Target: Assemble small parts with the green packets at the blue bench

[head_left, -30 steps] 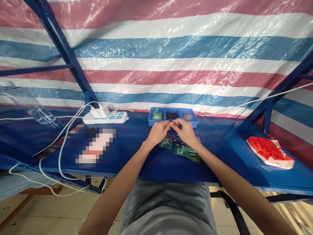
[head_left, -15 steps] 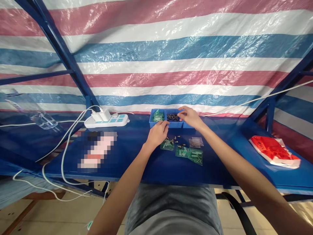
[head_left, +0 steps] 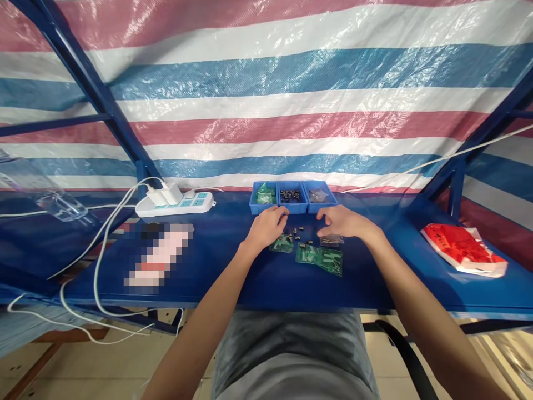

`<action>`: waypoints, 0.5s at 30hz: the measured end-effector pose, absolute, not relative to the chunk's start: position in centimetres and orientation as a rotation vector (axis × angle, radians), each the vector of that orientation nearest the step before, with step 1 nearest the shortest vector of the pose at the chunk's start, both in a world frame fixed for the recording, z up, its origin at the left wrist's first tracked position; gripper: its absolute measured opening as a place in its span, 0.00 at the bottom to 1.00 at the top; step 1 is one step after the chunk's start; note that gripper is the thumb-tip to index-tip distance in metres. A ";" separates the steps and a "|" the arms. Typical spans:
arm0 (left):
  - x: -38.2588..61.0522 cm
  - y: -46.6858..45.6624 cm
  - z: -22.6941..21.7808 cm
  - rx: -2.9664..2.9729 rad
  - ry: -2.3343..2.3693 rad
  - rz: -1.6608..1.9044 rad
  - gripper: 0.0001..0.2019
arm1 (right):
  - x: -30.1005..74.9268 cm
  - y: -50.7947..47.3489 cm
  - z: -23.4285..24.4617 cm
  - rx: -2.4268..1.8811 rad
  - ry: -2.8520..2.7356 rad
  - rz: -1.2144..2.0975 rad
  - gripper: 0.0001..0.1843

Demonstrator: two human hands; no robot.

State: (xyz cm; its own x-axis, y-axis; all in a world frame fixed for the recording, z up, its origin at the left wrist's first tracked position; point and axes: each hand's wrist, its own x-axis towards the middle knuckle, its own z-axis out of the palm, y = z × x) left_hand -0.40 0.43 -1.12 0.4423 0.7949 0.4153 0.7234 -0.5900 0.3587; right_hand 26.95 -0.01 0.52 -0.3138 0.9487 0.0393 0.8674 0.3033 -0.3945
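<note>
My left hand (head_left: 266, 225) rests on the blue table (head_left: 233, 266), fingers curled, above a small green circuit board (head_left: 282, 244); whether it pinches anything is hidden. My right hand (head_left: 339, 221) hovers palm down, fingers bent, just over a small clear bag (head_left: 332, 240). Several small dark parts (head_left: 300, 235) lie loose between the two hands. A larger green circuit board (head_left: 320, 259) lies nearer to me. Behind the hands stands a blue three-compartment tray (head_left: 292, 208) with green boards on the left, dark parts in the middle and clear bags on the right.
A white power strip (head_left: 175, 204) with plugged chargers and white cables (head_left: 100, 250) sits at the left. A blurred pink item (head_left: 160, 256) lies left of centre. A red-and-white bag (head_left: 463, 249) lies at the right. A striped tarp (head_left: 291, 100) and blue frame bars (head_left: 95, 89) close off the back.
My right hand reached to the tray's right compartment, then drew back down over the clear bag on the table. My left hand stayed by the small green board.
</note>
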 end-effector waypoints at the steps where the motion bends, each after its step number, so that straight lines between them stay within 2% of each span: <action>1: -0.4 0.4 -1.1 2.555 1.347 0.846 0.11 | 27.5 -0.1 0.6 -1.709 -2.290 0.429 0.24; 5: -0.3 0.2 -0.8 2.563 1.323 0.848 0.12 | 28.4 -0.2 0.9 -1.813 -2.279 0.551 0.24; 10: -0.3 0.3 -1.0 2.573 1.334 0.860 0.12 | 26.7 0.3 0.3 -1.722 -2.273 0.814 0.16; 15: -0.3 0.4 -1.1 2.582 1.355 0.842 0.11 | 24.8 1.0 -1.1 -1.581 -2.249 0.486 0.10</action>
